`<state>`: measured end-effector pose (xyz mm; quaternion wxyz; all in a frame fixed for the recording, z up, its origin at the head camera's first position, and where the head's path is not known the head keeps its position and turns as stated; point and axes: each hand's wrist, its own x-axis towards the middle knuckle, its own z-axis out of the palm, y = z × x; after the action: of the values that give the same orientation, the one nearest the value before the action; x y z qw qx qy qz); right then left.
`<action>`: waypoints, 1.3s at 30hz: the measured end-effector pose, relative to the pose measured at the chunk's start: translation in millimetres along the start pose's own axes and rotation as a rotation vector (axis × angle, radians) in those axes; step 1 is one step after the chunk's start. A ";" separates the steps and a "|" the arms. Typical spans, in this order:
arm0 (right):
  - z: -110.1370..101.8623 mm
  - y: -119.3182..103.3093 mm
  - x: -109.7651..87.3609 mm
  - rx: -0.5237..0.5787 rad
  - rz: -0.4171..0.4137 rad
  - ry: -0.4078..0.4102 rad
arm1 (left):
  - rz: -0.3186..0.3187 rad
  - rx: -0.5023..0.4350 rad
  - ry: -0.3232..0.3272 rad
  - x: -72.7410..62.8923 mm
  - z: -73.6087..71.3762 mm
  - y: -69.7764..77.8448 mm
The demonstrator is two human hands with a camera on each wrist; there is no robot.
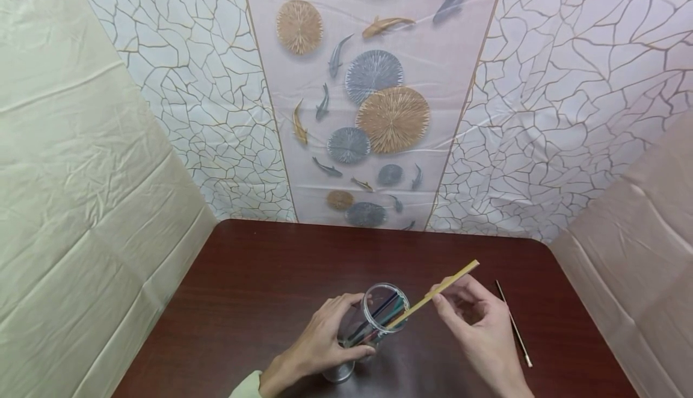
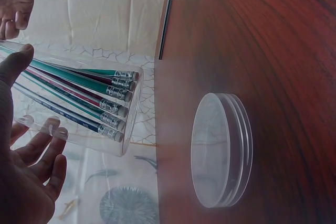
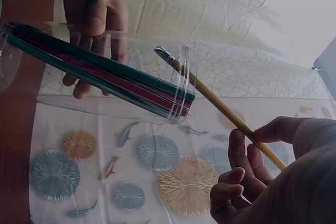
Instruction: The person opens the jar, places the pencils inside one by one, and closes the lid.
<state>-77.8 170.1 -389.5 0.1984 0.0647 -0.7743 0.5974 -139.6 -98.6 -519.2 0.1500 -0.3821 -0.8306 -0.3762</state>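
Observation:
A clear plastic jar is held tilted above the table by my left hand, its fingers and thumb around the sides. Several green, dark red and dark blue pencils lie inside it, eraser ends at the jar's base. Between thumb and fingers, my right hand pinches a yellow pencil. That pencil slants into the jar's mouth, and its eraser end is just inside the rim in the right wrist view.
On the dark red wooden table, a clear round lid lies below the jar. A thin dark pencil with a pale end lies right of my right hand. Patterned cloth hangs behind the table, and plain cloth flanks it.

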 end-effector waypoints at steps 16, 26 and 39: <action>3.1 8.8 3.2 0.023 -0.069 0.001 | 0.002 0.004 0.002 -1.2 0.8 -1.2; -0.2 9.1 5.4 0.005 -0.057 0.022 | 0.035 0.025 0.025 -0.4 1.0 -2.6; -21.9 27.4 22.3 -0.131 0.003 0.156 | 0.009 0.011 0.009 -1.3 0.0 -1.9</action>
<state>-102.4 201.6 -401.0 0.2610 0.0035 -0.7940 0.5490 -140.1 -100.1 -520.9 0.1574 -0.3836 -0.8302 -0.3726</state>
